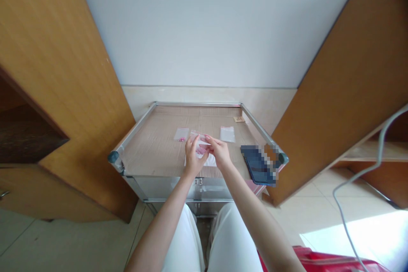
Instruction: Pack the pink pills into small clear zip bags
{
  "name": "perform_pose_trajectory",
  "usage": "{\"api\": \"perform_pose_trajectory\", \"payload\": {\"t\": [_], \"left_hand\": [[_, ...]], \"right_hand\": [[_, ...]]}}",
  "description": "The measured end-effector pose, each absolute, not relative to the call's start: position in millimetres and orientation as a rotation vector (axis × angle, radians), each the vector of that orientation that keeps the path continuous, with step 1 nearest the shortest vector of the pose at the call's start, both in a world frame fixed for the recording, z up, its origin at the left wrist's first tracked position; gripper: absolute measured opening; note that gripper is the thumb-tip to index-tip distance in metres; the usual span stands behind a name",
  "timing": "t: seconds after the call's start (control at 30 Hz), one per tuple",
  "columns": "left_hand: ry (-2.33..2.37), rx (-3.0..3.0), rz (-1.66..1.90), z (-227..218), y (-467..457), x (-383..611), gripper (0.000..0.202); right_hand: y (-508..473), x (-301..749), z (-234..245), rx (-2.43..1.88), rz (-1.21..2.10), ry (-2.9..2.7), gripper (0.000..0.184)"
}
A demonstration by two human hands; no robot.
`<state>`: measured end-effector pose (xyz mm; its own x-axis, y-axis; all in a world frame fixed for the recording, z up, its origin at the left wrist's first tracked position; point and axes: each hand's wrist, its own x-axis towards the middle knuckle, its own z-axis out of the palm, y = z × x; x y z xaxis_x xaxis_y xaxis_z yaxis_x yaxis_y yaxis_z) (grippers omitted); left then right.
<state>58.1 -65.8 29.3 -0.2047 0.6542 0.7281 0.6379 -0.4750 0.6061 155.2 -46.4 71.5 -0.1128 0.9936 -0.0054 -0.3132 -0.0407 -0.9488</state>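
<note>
Between my hands is a small clear plastic bag [201, 141] with pink pieces inside, held just above the cart top. My left hand [192, 155] pinches its left side, thumb reaching toward the middle. On the right side, the fingers of my right hand [219, 151] are closed on the bag near its top edge. Under my hands lies a white sheet or bag [210, 161], partly covered by them. Left of my hands rests another clear bag [181, 134] with a few pink beads at its lower edge. A stack of clear bags [227, 134] lies to the right.
Cardboard [153, 148] lines the metal-framed cart top [197, 104]. A dark phone-like object [258, 165], partly pixelated, lies at its right edge, and a small tan card [239, 119] at the back right. Wooden cabinets [105, 93] flank both sides. A grey cable [379, 153] hangs at the right.
</note>
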Motion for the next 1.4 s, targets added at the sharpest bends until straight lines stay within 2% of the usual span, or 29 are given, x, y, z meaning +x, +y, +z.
{"api": "perform_pose_trajectory", "payload": {"t": [0.13, 0.37, 0.53, 0.77, 1.0, 1.17, 1.4], "left_hand": [[1.706, 1.953, 1.798, 30, -65, 58, 0.053], [1.662, 1.902, 1.951, 33, -64, 64, 0.075], [1.679, 1.807, 2.02, 33, -65, 65, 0.069], [1.747, 1.9, 1.896, 34, -62, 50, 0.063], [2.115, 1.862, 1.601, 42, -25, 3, 0.06], [2.284, 1.866, 1.202, 48, 16, -25, 0.059], [2.372, 1.886, 0.87, 39, 58, -34, 0.061]], "right_hand": [[-46, 155, 67, -0.93, 1.398, -1.104, 0.038], [-46, 150, 63, -0.838, 1.371, -1.095, 0.033], [-48, 146, 64, -0.867, 1.346, -1.13, 0.036], [-43, 151, 59, -0.849, 1.323, -1.208, 0.041], [-19, 188, 27, -1.001, 1.112, -1.198, 0.041], [-7, 201, 5, -0.999, 1.137, -1.102, 0.041], [0, 202, -4, -1.008, 1.171, -1.01, 0.038]]}}
